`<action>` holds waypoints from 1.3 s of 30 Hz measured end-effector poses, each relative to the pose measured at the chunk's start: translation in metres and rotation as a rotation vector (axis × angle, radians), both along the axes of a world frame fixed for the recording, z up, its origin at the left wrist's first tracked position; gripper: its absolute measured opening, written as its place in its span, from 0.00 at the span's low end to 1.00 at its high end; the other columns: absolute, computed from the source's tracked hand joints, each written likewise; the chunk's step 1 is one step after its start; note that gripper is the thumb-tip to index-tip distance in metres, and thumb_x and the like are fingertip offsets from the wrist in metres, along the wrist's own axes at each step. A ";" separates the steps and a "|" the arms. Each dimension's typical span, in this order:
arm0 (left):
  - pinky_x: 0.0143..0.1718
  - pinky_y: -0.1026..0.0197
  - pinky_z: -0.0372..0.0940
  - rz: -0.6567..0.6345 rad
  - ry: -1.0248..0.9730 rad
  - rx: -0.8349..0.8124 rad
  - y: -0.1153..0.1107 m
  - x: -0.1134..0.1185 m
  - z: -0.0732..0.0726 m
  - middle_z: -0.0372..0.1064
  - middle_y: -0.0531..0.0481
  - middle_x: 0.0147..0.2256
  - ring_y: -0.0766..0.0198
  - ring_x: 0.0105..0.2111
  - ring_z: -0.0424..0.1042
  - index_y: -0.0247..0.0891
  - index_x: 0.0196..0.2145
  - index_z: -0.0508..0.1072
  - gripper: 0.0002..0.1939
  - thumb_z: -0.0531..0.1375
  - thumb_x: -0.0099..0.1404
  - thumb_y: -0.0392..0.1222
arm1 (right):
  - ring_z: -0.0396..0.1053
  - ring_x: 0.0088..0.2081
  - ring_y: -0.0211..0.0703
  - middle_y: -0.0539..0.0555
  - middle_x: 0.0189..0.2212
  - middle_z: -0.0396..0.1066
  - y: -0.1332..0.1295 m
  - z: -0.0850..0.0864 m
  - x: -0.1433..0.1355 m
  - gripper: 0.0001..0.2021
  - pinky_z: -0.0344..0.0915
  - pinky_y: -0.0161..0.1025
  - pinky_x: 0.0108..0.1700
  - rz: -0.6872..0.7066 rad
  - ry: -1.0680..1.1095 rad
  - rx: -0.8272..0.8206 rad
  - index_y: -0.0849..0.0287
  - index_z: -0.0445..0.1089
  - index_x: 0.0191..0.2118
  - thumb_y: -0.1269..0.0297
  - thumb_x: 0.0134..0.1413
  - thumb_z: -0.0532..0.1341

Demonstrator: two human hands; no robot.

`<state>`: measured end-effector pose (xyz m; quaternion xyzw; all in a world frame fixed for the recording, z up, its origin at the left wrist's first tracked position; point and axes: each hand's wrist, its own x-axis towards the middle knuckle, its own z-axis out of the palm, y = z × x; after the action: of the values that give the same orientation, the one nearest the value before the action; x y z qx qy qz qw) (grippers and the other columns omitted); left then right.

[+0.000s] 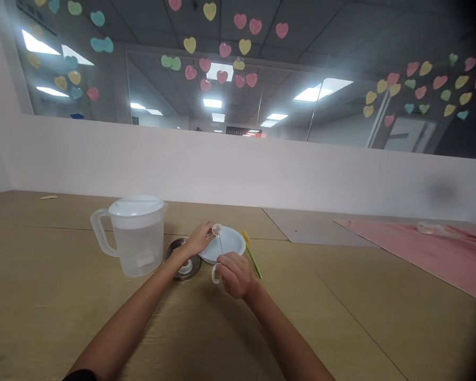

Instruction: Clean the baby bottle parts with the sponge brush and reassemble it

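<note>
My left hand is closed, with its fingertips pinching a small clear round piece above a white bowl. In front of the bowl, my right hand grips a thin rod with a white hooked end. The rod runs up from my right fingers towards the clear piece; whether they touch, I cannot tell. Under my left wrist lies a round metal dish, partly hidden, with a small white part in it. Right of the bowl rests a brush with a green handle and yellow head.
A translucent lidded pitcher holding clear liquid stands at the left. Pink cloth covers the table's right side, beside a grey sheet. A white wall and a window with heart stickers rise behind the table.
</note>
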<state>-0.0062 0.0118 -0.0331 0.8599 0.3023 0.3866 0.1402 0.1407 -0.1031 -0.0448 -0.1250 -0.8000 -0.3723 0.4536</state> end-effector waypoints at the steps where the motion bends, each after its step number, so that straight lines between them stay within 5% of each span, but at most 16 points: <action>1: 0.41 0.59 0.62 -0.011 -0.004 -0.011 0.000 0.000 0.001 0.69 0.45 0.37 0.62 0.37 0.66 0.33 0.37 0.71 0.13 0.50 0.65 0.42 | 0.67 0.32 0.40 0.57 0.30 0.70 0.000 -0.001 -0.001 0.09 0.65 0.38 0.31 0.003 0.002 -0.018 0.60 0.64 0.39 0.76 0.56 0.50; 7: 0.44 0.59 0.62 -0.078 -0.007 -0.015 -0.004 -0.001 0.005 0.70 0.45 0.40 0.61 0.41 0.66 0.35 0.38 0.72 0.13 0.51 0.66 0.45 | 0.66 0.29 0.40 0.56 0.30 0.70 0.008 -0.009 0.000 0.12 0.65 0.38 0.29 0.035 0.130 -0.152 0.58 0.61 0.42 0.75 0.56 0.46; 15: 0.43 0.60 0.63 -0.125 -0.038 -0.038 -0.017 0.009 0.012 0.65 0.44 0.43 0.61 0.43 0.65 0.36 0.37 0.72 0.12 0.51 0.66 0.43 | 0.70 0.40 0.40 0.58 0.37 0.71 0.016 -0.011 0.008 0.13 0.69 0.41 0.40 -0.003 0.326 -0.248 0.58 0.63 0.42 0.75 0.58 0.45; 25: 0.45 0.60 0.61 -0.196 -0.058 0.012 -0.040 0.024 0.022 0.65 0.46 0.40 0.61 0.41 0.65 0.37 0.35 0.71 0.12 0.49 0.66 0.40 | 0.70 0.41 0.41 0.57 0.36 0.71 0.022 -0.009 0.008 0.14 0.68 0.40 0.41 -0.059 0.445 -0.354 0.59 0.63 0.44 0.75 0.58 0.45; 32: 0.44 0.60 0.61 -0.113 0.053 0.039 -0.037 0.023 0.018 0.64 0.46 0.42 0.62 0.40 0.66 0.38 0.37 0.71 0.13 0.48 0.67 0.39 | 0.66 0.44 0.42 0.58 0.41 0.66 0.030 -0.011 0.015 0.12 0.65 0.43 0.45 -0.180 0.564 -0.413 0.57 0.68 0.39 0.71 0.60 0.48; 39: 0.44 0.59 0.62 -0.023 0.138 0.067 -0.020 0.017 0.005 0.66 0.43 0.45 0.61 0.41 0.67 0.36 0.38 0.71 0.13 0.47 0.66 0.36 | 0.67 0.34 0.40 0.54 0.30 0.70 0.026 -0.014 0.023 0.10 0.63 0.38 0.39 -0.242 0.433 -0.454 0.59 0.70 0.40 0.68 0.60 0.51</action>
<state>0.0103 -0.0081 -0.0281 0.8921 0.2883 0.3349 0.0945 0.1638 -0.0767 -0.0585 -0.3933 -0.7270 -0.2004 0.5259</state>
